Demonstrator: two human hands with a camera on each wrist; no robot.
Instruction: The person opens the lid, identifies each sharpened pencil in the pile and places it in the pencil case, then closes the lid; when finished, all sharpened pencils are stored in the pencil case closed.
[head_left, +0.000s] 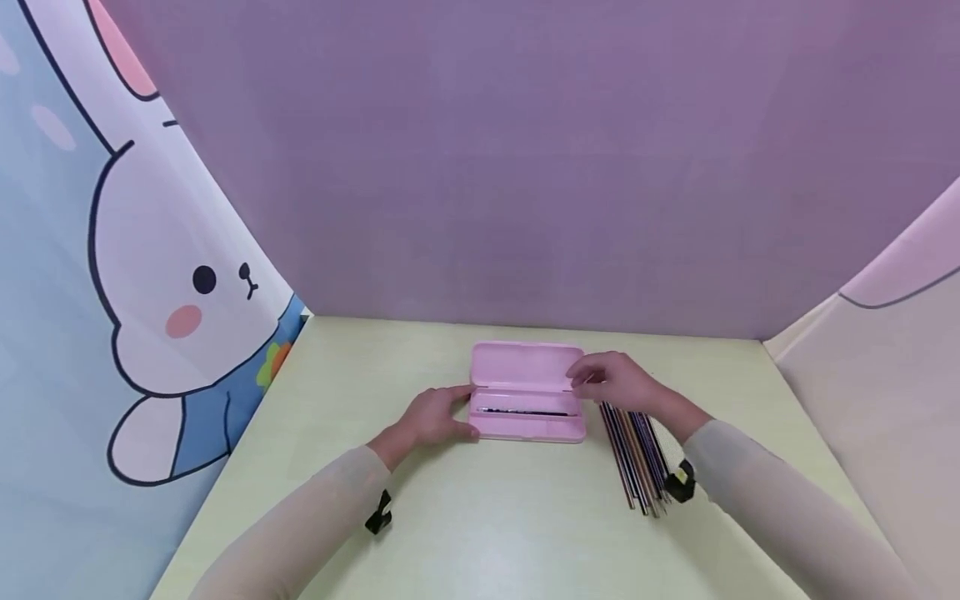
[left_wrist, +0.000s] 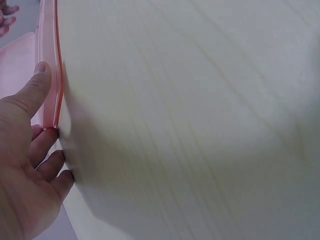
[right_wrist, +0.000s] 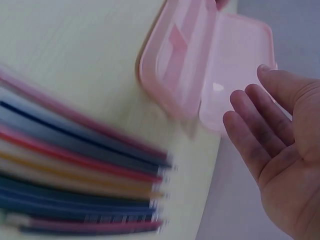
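Observation:
An opened pink pencil case [head_left: 528, 428] lies on the table, its lid [head_left: 525, 365] folded back toward the wall. Inside the tray rests one dark pencil [head_left: 525, 412]. My left hand [head_left: 435, 416] holds the case's left end, thumb along the front side and fingers around the corner, as the left wrist view shows. Over the right end of the case, by the lid, hovers my right hand [head_left: 611, 380]; its fingers [right_wrist: 250, 135] are loosely bent with nothing in them. Beneath that wrist lies a bundle of coloured pencils [head_left: 636, 458], side by side.
The pale wood-grain table [head_left: 480, 517] meets a purple backdrop [head_left: 525, 167] at its far edge. A rabbit-printed cloth [head_left: 195, 350] hangs along the left side, and a pale cloth [head_left: 885, 400] along the right.

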